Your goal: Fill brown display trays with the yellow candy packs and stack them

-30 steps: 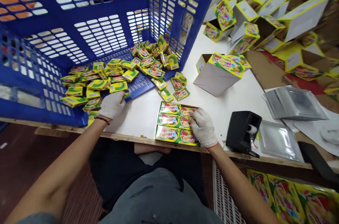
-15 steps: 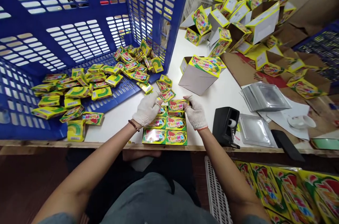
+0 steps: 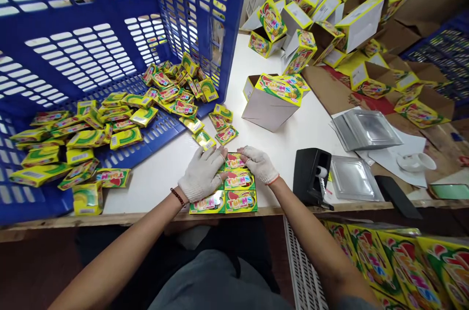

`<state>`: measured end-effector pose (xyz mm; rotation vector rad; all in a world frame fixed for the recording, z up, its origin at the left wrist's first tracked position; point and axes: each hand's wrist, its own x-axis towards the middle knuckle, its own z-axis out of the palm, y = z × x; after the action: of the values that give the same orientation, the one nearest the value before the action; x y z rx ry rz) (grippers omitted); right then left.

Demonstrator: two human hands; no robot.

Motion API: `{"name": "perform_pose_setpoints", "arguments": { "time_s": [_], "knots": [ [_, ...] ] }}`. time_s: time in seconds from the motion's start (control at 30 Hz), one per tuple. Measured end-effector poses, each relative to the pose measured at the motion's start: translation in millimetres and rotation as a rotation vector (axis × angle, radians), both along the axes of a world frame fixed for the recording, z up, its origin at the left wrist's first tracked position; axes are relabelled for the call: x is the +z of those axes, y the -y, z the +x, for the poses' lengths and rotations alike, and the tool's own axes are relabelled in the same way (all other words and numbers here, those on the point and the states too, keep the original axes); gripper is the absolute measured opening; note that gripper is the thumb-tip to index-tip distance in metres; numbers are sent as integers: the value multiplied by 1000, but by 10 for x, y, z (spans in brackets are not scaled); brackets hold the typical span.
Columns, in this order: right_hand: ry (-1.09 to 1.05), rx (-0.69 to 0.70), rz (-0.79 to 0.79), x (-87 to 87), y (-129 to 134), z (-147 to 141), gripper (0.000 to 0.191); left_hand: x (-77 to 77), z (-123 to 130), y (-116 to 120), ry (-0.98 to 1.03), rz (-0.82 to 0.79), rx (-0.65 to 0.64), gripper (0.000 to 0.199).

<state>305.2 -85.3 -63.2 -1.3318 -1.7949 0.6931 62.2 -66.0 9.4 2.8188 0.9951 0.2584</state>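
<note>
Block of small TWINS boxes [image 3: 240, 180] lies at the near edge of the white table [image 3: 274, 144], right in front of the seated-looking torso. Right column shows three boxes, logos up; left column mostly hidden under the glove. Left hand [image 3: 203, 173]: white glove, flat, palm down on that column, fingers spread, clasping nothing I can see. Right hand [image 3: 258, 164]: gloved too, fingers extended and slightly bent, tips on the far right box, not clenched. Loose TWINS boxes [image 3: 226, 134] sit just beyond the block. Left: blue perforated crate [image 3: 231, 36], with a jumbled pile of boxes [image 3: 126, 138] spilling past its edge. Beyond the right hand, a larger TWINS carton [image 3: 271, 114]. Right: black tape dispenser [image 3: 306, 175], clear plastic stack [image 3: 372, 128]. Far right, heaped empty cartons [image 3: 366, 21].
</note>
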Motion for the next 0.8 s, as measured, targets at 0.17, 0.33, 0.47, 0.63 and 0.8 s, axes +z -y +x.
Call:
{"name": "perform_pose_setpoints", "arguments": {
  "time_s": [0.17,0.33,0.47,0.63,0.8],
  "knots": [
    [178,139,75,-40,-99,8,38,41,51,5,-91,14,-77,52],
    [277,43,101,40,-63,-130,43,79,215,154,-167,42,-23,69],
    [191,-354,183,224,141,345,50,1,315,178,-192,71,-51,68],
    [159,-1109,-89,502,850,1728,33,-72,311,101,-170,135,-69,68],
    [152,-1133,-525,244,1310,2562,18,-77,252,132,-123,146,-121,66]
  ]
}}
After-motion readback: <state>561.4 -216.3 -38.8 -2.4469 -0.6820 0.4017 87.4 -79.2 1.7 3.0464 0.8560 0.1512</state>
